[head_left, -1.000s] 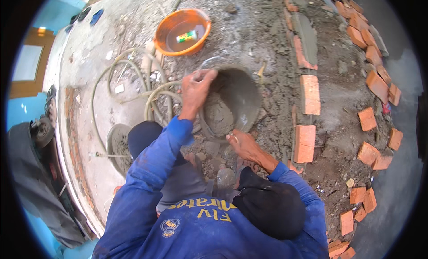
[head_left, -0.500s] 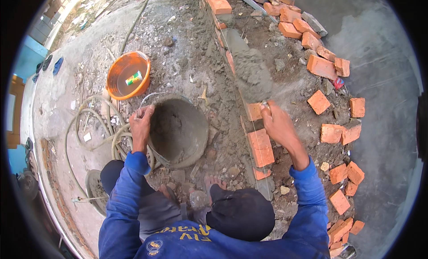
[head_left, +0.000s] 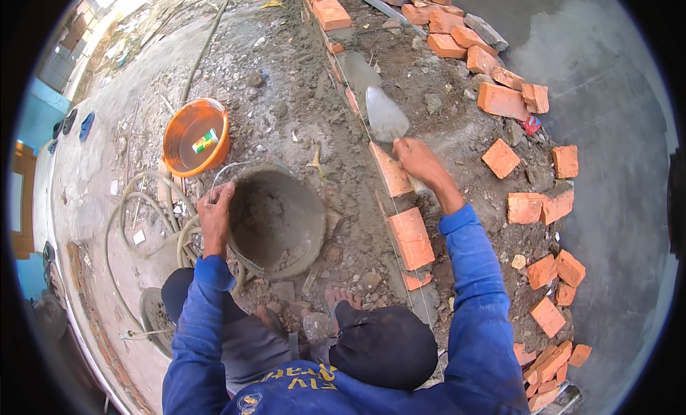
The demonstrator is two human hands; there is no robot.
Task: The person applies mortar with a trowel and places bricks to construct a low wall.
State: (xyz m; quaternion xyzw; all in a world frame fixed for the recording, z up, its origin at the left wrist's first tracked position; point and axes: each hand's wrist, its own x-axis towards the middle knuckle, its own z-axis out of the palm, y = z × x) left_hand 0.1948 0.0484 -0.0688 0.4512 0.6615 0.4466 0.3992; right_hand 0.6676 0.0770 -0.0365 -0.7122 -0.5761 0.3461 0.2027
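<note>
My left hand (head_left: 216, 213) grips the rim or wire handle of a mortar bucket (head_left: 286, 215), which holds grey mortar. My right hand (head_left: 421, 168) is closed round the handle of a pointed trowel (head_left: 386, 115), whose pale metal blade is over the line of bricks and mortar. Under and below the trowel lie orange bricks (head_left: 409, 236) in a row, with a thin string stretched along them and grey mortar (head_left: 357, 72) farther up the row.
An orange basin (head_left: 220, 140) with water and a small green packet sits beyond the bucket. A coiled hose (head_left: 128, 200) lies left, near sandals (head_left: 69, 122). Several loose bricks (head_left: 500, 100) are scattered right, beside grey flooring (head_left: 607, 200). My bare feet are below.
My right hand has moved from the bucket up and right to the brick row. The trowel carried a heap of mortar half a second ago; now its blade shows bare.
</note>
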